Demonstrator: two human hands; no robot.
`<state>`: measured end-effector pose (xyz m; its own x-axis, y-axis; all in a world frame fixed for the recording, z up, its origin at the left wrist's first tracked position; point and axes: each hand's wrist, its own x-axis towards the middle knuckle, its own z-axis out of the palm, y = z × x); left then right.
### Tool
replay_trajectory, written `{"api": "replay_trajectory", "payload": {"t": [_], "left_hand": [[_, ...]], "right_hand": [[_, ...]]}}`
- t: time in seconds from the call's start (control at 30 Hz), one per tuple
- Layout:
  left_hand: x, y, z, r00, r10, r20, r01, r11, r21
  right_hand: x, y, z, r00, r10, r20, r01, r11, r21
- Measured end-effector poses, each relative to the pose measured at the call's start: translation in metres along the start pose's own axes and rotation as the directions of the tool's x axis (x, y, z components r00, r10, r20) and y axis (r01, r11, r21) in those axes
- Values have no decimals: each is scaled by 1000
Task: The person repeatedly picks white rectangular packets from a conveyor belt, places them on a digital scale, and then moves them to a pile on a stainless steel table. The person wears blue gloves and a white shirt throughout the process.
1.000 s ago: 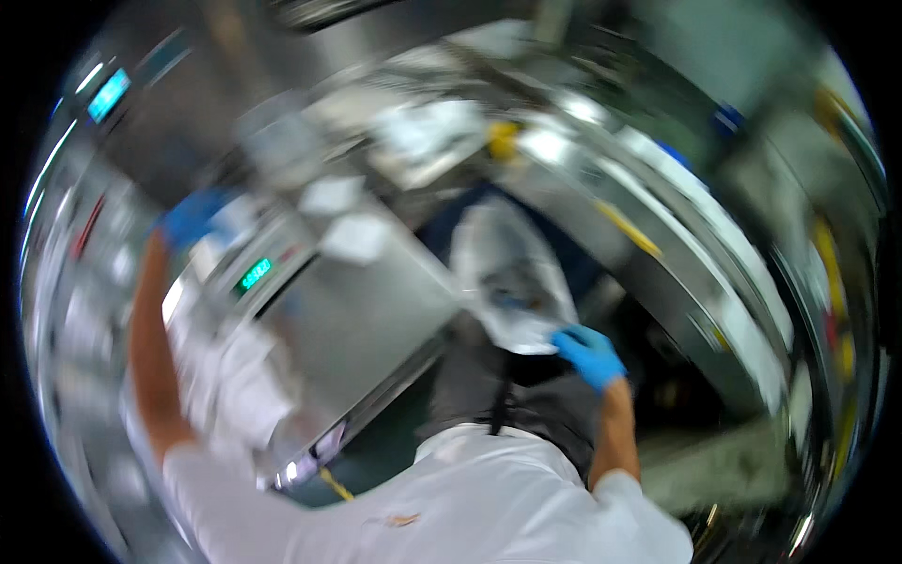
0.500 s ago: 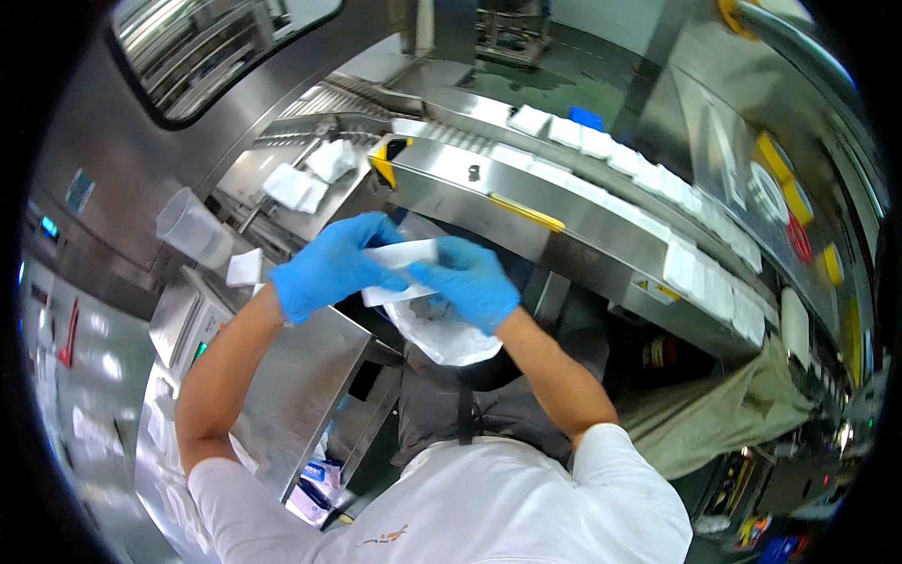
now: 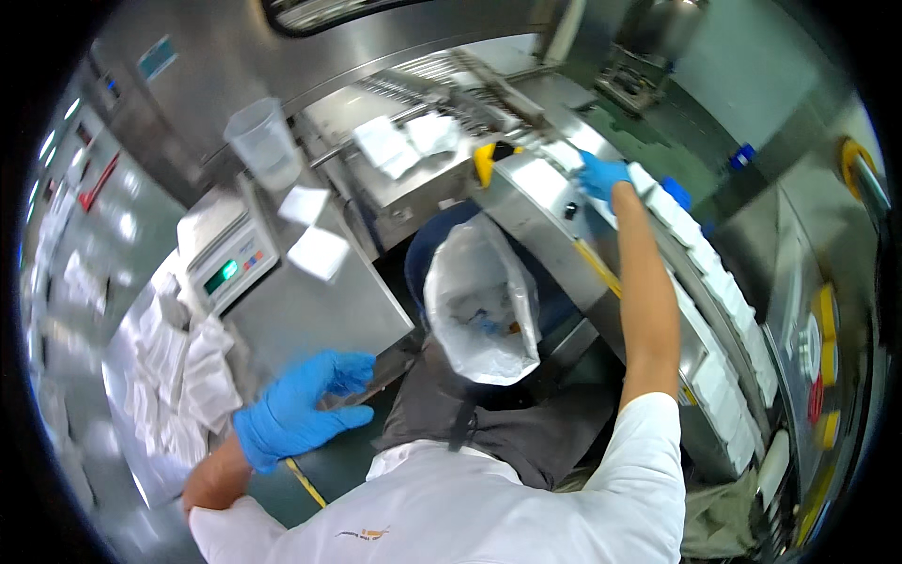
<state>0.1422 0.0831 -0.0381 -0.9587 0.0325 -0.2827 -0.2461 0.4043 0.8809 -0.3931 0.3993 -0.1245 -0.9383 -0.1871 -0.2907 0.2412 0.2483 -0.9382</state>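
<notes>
My left hand (image 3: 305, 406), in a blue glove, hangs over the front edge of the steel table (image 3: 329, 315) with its fingers apart and nothing in it. My right hand (image 3: 601, 176), gloved the same, reaches out over the conveyor (image 3: 536, 193) beside a row of white folded packets (image 3: 691, 230). Its fingertips are small and partly hidden, so I cannot make out a grip. On the steel table lie two white packets, a nearer one (image 3: 319, 252) and a farther one (image 3: 305, 204), next to a digital scale (image 3: 230, 258).
Between my arms stands a bin with a white plastic liner (image 3: 479, 301), some scraps inside. A translucent plastic jug (image 3: 263, 141) stands behind the scale. White packets (image 3: 387, 146) rest on a steel ledge. Crumpled white pieces (image 3: 183, 376) are heaped at left.
Both hands held a white packet over the bin; they have parted. The left moved down and left, the right reached far right to the conveyor. A second packet now lies on the table.
</notes>
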Motion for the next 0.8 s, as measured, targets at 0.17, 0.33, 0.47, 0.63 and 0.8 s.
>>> {"api": "replay_trajectory", "payload": {"t": [0.17, 0.33, 0.47, 0.63, 0.8], "left_hand": [[-72, -49, 28, 984, -148, -99, 93, 902, -422], [-79, -82, 59, 970, -54, -237, -86, 835, -543], [-102, -93, 52, 967, -3, -256, -120, 879, -461], [-146, -122, 32, 645, -12, -764, -241, 946, -217], [-162, -135, -7, -12, 199, -980, 335, 924, 183]], "right_hand": [[40, 23, -28, 851, -514, -108, 344, 701, -625], [-147, -23, 108, 796, -601, 64, 589, 746, -311], [-270, -28, 238, 641, -563, 521, 717, 681, -147], [-363, -10, 364, 364, -252, 897, 631, 775, -39], [-419, 3, 448, 224, -340, 913, 751, 657, 60]]}}
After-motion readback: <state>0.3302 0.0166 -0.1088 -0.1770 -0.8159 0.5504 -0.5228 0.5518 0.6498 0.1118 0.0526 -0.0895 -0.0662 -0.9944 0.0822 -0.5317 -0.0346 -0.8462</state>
